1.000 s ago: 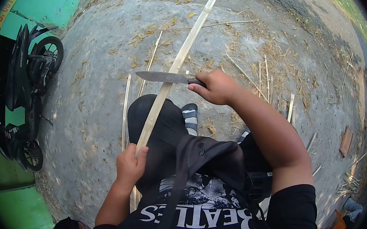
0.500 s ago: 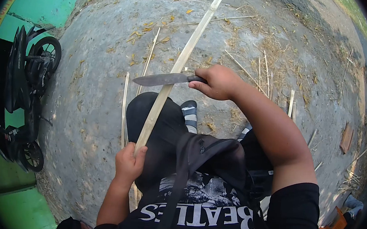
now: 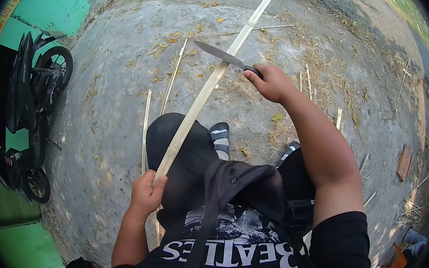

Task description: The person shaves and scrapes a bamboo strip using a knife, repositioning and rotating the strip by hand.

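A long pale strip, which looks like split bamboo [image 3: 190, 115], slants from my lap up past the top edge of the view. My left hand [image 3: 147, 193] is closed around its near end, beside my left knee. In my right hand [image 3: 271, 82] is the dark handle of a knife [image 3: 218, 53]. Its broad blade points left and lies across the strip, well beyond my knee. The blade appears to touch the strip; the exact contact of the edge cannot be made out. The strip passes over my bent left leg.
Thin strips [image 3: 174, 76] lie on the concrete ground [image 3: 109, 103] around my feet, among dry leaves and shavings. A black motorcycle [image 3: 31, 111] stands at the left by a green wall [image 3: 51, 7]. At the lower right are an orange object [image 3: 392, 260] and part of another person.
My right hand has moved the knife away from me along the strip, and its blade now angles more. My left hand still grips the near end, slightly lower.
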`<state>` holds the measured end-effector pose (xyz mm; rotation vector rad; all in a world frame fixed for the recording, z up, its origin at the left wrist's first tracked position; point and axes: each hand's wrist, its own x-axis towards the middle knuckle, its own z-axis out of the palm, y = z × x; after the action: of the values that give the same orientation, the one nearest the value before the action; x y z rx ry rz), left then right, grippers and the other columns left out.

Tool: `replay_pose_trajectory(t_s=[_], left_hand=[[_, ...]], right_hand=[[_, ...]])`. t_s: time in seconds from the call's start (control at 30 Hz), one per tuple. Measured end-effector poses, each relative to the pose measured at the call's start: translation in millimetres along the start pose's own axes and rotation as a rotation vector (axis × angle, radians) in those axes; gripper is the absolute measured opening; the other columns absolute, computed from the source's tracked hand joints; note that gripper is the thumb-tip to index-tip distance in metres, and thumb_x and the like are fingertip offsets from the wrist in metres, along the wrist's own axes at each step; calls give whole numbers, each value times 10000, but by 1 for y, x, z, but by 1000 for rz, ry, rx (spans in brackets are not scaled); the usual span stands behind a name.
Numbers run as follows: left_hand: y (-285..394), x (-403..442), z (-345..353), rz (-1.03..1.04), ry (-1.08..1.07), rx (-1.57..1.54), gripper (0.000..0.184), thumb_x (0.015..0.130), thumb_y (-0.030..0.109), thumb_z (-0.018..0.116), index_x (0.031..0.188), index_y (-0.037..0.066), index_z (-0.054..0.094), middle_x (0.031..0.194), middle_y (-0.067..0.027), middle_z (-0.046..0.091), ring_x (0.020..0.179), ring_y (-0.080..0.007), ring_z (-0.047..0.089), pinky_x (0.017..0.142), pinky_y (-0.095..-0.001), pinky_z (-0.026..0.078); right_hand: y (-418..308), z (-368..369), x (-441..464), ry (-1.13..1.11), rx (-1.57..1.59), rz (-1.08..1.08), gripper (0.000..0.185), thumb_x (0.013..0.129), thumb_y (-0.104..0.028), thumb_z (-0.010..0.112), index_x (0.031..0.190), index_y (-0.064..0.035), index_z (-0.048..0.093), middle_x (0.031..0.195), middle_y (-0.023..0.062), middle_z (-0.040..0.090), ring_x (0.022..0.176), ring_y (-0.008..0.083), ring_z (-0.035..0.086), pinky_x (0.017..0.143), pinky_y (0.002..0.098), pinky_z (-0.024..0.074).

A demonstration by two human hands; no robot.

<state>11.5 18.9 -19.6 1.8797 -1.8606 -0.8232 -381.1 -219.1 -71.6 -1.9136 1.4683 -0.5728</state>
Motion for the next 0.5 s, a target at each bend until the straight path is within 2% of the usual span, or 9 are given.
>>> replay_pose_trajectory(t_s=[0.03, 0.17, 0.27, 0.37, 0.47, 0.5], left_hand=[[1, 0, -1, -3, -3, 6, 394, 1009, 325, 689, 802, 9, 578, 633, -164, 580, 548, -281, 596, 535, -392, 445], [-5, -2, 4, -16, -2, -10, 400, 1012, 327, 686, 797, 7, 576, 630, -165, 577, 548, -282, 593, 536, -392, 445], [-7, -1, 6, 50, 33, 5, 407, 1012, 335, 684, 795, 9, 574, 626, -165, 573, 544, -288, 591, 534, -398, 444], [-4, -3, 2, 3, 18, 3, 414, 1009, 338, 686, 788, 9, 568, 630, -175, 579, 548, -324, 599, 537, -413, 448], [3, -4, -1, 30, 26, 73, 404, 1007, 322, 685, 782, 10, 562, 635, -189, 586, 563, -372, 609, 538, -432, 453], [8, -7, 0, 38, 47, 94, 393, 1005, 314, 687, 790, 10, 563, 639, -192, 590, 572, -384, 614, 540, -437, 457]], right_hand=[[-3, 0, -2, 4, 10, 20, 553, 1026, -563, 542, 933, -33, 667, 781, 217, 667, 813, 441, 668, 733, 525, 509], [-29, 16, -13, -118, -132, -286, 536, 1022, -572, 544, 956, -53, 660, 788, 221, 668, 827, 456, 670, 737, 548, 508], [-29, 13, -12, -185, -147, -300, 551, 1032, -574, 531, 982, -43, 672, 833, 220, 684, 866, 437, 678, 764, 531, 515], [9, 4, 5, 87, 60, 137, 571, 1040, -566, 530, 1005, -19, 691, 854, 209, 697, 863, 398, 688, 776, 494, 524], [11, -8, 1, 68, 50, 124, 590, 1045, -564, 529, 1023, 0, 703, 860, 198, 703, 841, 365, 690, 774, 468, 527], [12, -2, 2, 92, 105, 93, 573, 1044, -555, 532, 1009, -6, 689, 863, 211, 700, 854, 390, 688, 773, 481, 524]])
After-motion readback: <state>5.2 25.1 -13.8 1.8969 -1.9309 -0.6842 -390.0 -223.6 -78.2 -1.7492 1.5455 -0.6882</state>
